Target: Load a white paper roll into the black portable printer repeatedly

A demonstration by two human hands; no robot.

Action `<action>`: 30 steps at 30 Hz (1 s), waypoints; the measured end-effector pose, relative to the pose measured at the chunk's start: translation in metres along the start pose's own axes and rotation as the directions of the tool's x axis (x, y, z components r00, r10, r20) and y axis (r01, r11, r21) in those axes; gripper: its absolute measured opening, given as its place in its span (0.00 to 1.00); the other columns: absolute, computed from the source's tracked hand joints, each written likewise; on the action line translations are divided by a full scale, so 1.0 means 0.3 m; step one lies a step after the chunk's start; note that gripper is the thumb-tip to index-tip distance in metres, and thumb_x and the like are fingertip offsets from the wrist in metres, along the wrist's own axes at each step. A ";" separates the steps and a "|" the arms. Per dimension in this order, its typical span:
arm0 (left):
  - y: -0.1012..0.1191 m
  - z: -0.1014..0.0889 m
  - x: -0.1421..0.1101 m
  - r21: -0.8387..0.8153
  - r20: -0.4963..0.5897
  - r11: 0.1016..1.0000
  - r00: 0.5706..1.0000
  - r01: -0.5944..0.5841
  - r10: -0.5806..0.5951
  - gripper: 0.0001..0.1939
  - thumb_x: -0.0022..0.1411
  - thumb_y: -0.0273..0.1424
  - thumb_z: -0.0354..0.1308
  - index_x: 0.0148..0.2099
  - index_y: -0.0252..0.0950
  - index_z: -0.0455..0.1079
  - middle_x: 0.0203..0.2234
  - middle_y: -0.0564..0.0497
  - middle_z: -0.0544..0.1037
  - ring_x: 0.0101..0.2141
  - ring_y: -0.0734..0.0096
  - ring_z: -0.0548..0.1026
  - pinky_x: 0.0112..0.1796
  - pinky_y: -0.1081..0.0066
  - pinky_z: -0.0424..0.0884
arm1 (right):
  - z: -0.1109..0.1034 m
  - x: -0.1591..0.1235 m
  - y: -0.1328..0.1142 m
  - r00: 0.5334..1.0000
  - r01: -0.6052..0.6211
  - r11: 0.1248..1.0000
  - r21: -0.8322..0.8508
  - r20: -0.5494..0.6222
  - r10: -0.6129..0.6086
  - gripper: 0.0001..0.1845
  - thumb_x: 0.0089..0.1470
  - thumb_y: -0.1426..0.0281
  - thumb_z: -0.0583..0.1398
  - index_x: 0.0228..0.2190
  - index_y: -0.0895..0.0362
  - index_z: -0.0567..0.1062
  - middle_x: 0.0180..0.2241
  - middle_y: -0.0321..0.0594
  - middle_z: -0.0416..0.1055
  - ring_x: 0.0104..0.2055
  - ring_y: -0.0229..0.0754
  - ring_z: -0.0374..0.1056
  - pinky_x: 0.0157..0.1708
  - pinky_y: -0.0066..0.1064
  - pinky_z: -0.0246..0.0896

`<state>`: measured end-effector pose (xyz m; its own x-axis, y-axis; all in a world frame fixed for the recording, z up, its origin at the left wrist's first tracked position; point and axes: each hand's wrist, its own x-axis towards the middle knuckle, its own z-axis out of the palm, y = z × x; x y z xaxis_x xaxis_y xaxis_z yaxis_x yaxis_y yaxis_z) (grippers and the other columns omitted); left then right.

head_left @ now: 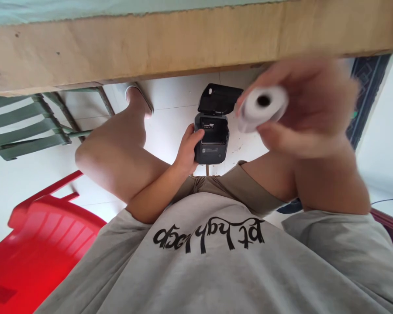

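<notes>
My left hand (189,148) is closed around the side of a small black portable printer (211,150), with the thumb at the rim of its compartment. The printer's lid (218,98) stands raised on its hinge at the far end, and the dark inside of the compartment faces me. A pale label is on the front part of its body. To the right and closer to the camera, my right hand (311,109), blurred by motion, grips a white paper roll (249,109) between thumb and fingers. The roll's dark core hole points toward me, and it is apart from the printer.
A wooden table edge (150,48) with a pale green cover (68,9) runs across the top. On the left are a green strapped chair (29,126) and a red plastic chair (46,235). My bare legs are spread below the hands, above a light tiled floor (173,117).
</notes>
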<state>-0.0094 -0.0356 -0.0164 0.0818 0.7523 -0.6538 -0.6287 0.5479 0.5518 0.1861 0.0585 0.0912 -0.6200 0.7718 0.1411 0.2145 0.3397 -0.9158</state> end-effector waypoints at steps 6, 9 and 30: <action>0.005 0.025 -0.012 0.027 0.036 1.000 0.999 -0.006 0.005 0.28 0.46 0.38 0.81 0.46 0.40 0.71 0.34 0.55 0.81 0.33 0.69 0.80 0.33 0.70 0.76 | 0.096 -0.079 0.122 0.996 0.077 0.824 -0.561 0.082 -0.038 0.23 0.65 0.69 0.57 0.59 0.53 0.74 0.48 0.42 0.81 0.43 0.39 0.77 0.42 0.34 0.72; 0.002 0.030 -0.010 0.039 0.049 0.999 0.999 -0.010 0.008 0.28 0.48 0.39 0.80 0.46 0.40 0.71 0.33 0.55 0.79 0.30 0.69 0.79 0.31 0.69 0.74 | 0.121 -0.092 0.180 0.994 -0.004 0.762 -0.647 0.080 0.074 0.23 0.62 0.65 0.59 0.57 0.56 0.75 0.47 0.44 0.81 0.41 0.44 0.75 0.45 0.39 0.69; -0.010 0.028 0.005 0.039 0.060 0.992 0.992 -0.117 0.115 0.35 0.44 0.41 0.84 0.50 0.44 0.71 0.41 0.52 0.79 0.44 0.59 0.80 0.43 0.63 0.77 | 0.111 -0.111 0.121 0.972 0.225 0.856 -0.466 0.044 -0.231 0.20 0.70 0.55 0.59 0.32 0.53 0.79 0.31 0.37 0.78 0.40 0.40 0.72 0.44 0.39 0.58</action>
<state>-0.0009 -0.0331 -0.0147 0.0555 0.8310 -0.5535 -0.6037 0.4695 0.6443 0.1894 0.0273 0.0408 -0.6851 0.6481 0.3325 0.3959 0.7145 -0.5769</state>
